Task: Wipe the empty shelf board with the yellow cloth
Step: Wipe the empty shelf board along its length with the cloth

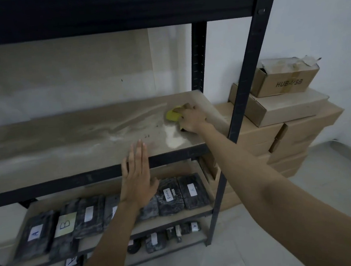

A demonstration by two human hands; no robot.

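Note:
The empty shelf board point(63, 144) is a dusty tan panel in a black metal rack, streaked with pale smears. My right hand point(191, 118) presses a bunched yellow cloth point(172, 115) flat onto the board near its right end; most of the cloth is hidden under my fingers. My left hand point(137, 178) is held flat with fingers together and nothing in it. Its fingertips reach over the board's black front rail point(67, 184).
Black rack uprights point(247, 60) stand at the right end. The lower shelves hold several dark wrapped packs with white labels point(172, 195). Stacked cardboard boxes point(286, 104) stand against the white wall to the right of the rack, the top one marked HUB-USB.

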